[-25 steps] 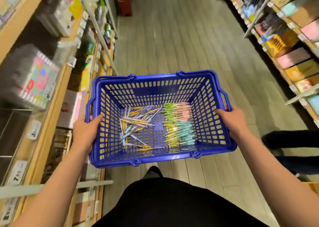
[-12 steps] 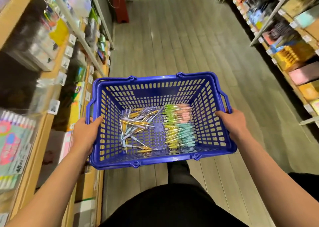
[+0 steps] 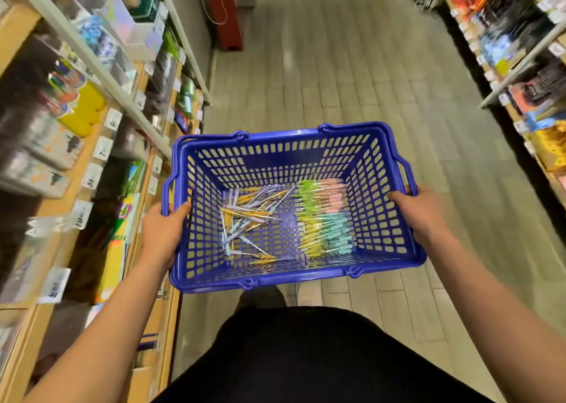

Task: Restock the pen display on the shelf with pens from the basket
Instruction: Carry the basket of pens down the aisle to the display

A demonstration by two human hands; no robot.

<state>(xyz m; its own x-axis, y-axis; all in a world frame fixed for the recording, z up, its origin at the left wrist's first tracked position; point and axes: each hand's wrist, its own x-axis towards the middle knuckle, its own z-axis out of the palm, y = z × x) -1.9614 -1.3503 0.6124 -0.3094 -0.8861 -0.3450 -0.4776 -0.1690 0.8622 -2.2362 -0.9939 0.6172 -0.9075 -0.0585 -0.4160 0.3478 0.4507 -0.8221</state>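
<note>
I carry a blue plastic basket [image 3: 275, 277] level in front of my waist, over the aisle floor. My left hand [image 3: 162, 234] grips its left rim and my right hand [image 3: 421, 211] grips its right rim. Inside, a loose scatter of gold and lilac pens [image 3: 248, 219] lies on the left of the bottom. A tidy row of green, pink and teal pens [image 3: 324, 219] lies on the right. The pen display itself cannot be picked out among the blurred shelves.
Wooden shelves with price tags [image 3: 101, 148] and stationery run along my left. More stocked shelves [image 3: 526, 66] line the right. A grey plank floor [image 3: 337, 75] runs ahead to a red stand [image 3: 225, 14] at the far end.
The shelves on both sides have slid back past me as I walk down the aisle. The basket and both hands keep the same hold; a dark figure at right has left view.
</note>
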